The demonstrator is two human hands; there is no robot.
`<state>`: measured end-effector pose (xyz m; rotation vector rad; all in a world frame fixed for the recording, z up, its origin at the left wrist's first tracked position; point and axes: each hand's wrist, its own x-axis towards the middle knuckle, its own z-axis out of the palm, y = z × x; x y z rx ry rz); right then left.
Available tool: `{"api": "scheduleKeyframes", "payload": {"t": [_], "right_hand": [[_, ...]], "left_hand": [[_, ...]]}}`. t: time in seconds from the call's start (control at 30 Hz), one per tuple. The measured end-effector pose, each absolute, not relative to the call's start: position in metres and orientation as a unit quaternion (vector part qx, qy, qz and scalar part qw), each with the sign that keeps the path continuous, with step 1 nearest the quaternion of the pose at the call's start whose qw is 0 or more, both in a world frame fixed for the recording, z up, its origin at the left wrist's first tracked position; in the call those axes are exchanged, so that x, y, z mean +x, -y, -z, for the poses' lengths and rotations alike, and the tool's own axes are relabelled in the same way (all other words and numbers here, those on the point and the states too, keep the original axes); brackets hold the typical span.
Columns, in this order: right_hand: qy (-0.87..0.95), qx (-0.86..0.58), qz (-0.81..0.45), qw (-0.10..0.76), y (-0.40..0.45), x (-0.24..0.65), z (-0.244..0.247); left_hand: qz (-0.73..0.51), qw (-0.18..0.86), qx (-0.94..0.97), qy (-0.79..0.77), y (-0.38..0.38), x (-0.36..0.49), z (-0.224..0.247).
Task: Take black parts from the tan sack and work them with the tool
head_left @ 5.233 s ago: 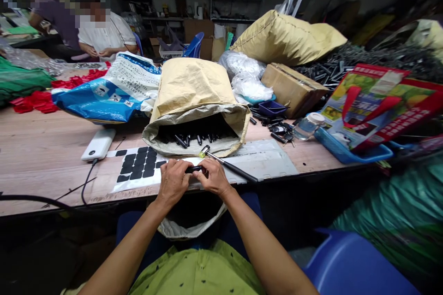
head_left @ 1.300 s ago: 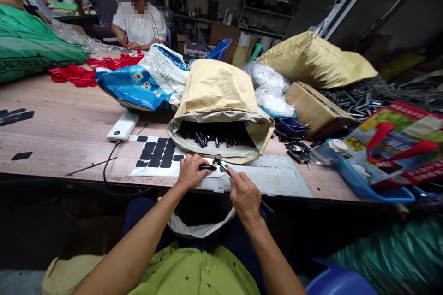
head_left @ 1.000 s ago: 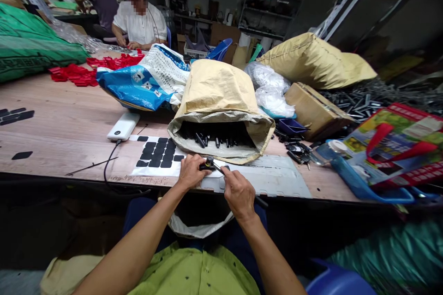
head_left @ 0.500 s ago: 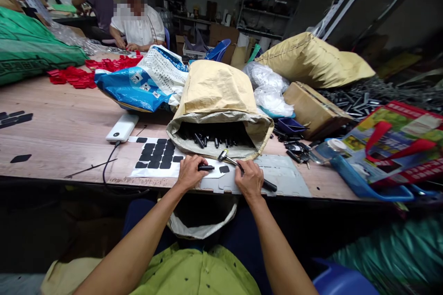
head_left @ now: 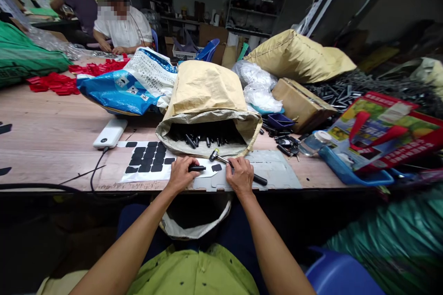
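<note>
My left hand is closed around a black cylindrical piece, whose end sticks out to the right over a white sheet. My right hand grips a small hammer by its shaft; the metal head points up and left, and the black handle end shows to the right of the hand. Between the two hands lies one black rounded square. More black squares sit in rows on the white sheet left of my left hand. Behind both hands, a tan sack lies with its mouth toward me, black cylindrical pieces inside.
A white power bank with a black cable rests at left. Farther back are a blue-and-white bag and red pieces. A wooden box, a jar and a colourful bag stand at right. Two people sit beyond the table.
The whole view has shifted, so the table's things appear farther left. Both hands keep their grip on the black piece and the hammer, with little other visible movement.
</note>
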<state>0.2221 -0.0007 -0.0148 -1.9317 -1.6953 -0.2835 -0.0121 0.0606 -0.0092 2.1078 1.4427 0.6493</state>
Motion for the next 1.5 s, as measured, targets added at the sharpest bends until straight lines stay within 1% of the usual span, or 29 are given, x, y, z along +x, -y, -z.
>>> {"api": "scheduleKeyframes", "payload": {"t": [0.37, 0.47, 0.6, 0.67, 0.73, 0.8, 0.9, 1.0, 1.07, 1.13, 1.23, 1.27, 1.3, 1.37, 1.4, 1.43, 1.5], "right_hand": [[0.626, -0.721, 0.108, 0.277, 0.0, 0.223, 0.017], [0.625, -0.721, 0.109, 0.279, 0.001, 0.223, 0.016], [0.627, -0.718, 0.108, 0.281, 0.001, 0.223, 0.016], [0.627, -0.718, 0.109, 0.282, 0.001, 0.223, 0.017], [0.626, -0.719, 0.11, 0.281, 0.001, 0.223, 0.017], [0.624, -0.721, 0.109, 0.282, 0.001, 0.223, 0.016], [0.624, -0.72, 0.107, 0.284, 0.001, 0.223, 0.015], [0.625, -0.72, 0.109, 0.282, 0.002, 0.222, 0.015], [0.625, -0.72, 0.111, 0.28, 0.002, 0.222, 0.015], [0.625, -0.721, 0.112, 0.278, 0.002, 0.222, 0.015], [0.626, -0.721, 0.112, 0.275, 0.002, 0.222, 0.015], [0.627, -0.721, 0.111, 0.274, 0.002, 0.222, 0.015], [0.627, -0.722, 0.11, 0.273, 0.002, 0.222, 0.015], [0.627, -0.722, 0.109, 0.274, 0.003, 0.222, 0.015], [0.627, -0.721, 0.108, 0.275, 0.003, 0.222, 0.016], [0.627, -0.721, 0.108, 0.275, 0.003, 0.223, 0.016], [0.627, -0.72, 0.106, 0.277, 0.003, 0.223, 0.016]], "left_hand": [[-0.268, 0.255, 0.78, -0.505, -0.061, -0.016, 0.01], [-0.269, 0.238, 0.788, -0.5, -0.054, -0.015, 0.003], [-0.262, 0.226, 0.839, -0.419, -0.02, -0.018, -0.006], [-0.228, 0.257, 0.865, -0.365, 0.002, -0.021, -0.004], [-0.166, 0.286, 0.873, -0.358, 0.02, -0.023, 0.004], [-0.087, 0.287, 0.865, -0.403, 0.031, -0.024, 0.017], [0.02, 0.255, 0.836, -0.486, 0.035, -0.025, 0.038], [0.103, 0.23, 0.814, -0.524, 0.033, -0.026, 0.046], [0.137, 0.236, 0.814, -0.513, 0.03, -0.027, 0.04], [0.142, 0.289, 0.823, -0.468, 0.024, -0.027, 0.023], [0.074, 0.397, 0.829, -0.387, -0.003, -0.025, -0.013], [0.031, 0.394, 0.834, -0.386, -0.018, -0.023, -0.025], [-0.02, 0.355, 0.842, -0.407, -0.035, -0.021, -0.035], [-0.121, 0.223, 0.834, -0.489, -0.073, -0.016, -0.048], [-0.155, 0.155, 0.835, -0.504, -0.092, -0.014, -0.05], [-0.166, 0.097, 0.84, -0.507, -0.109, -0.011, -0.05], [-0.155, 0.034, 0.853, -0.497, -0.136, -0.007, -0.045]]}}
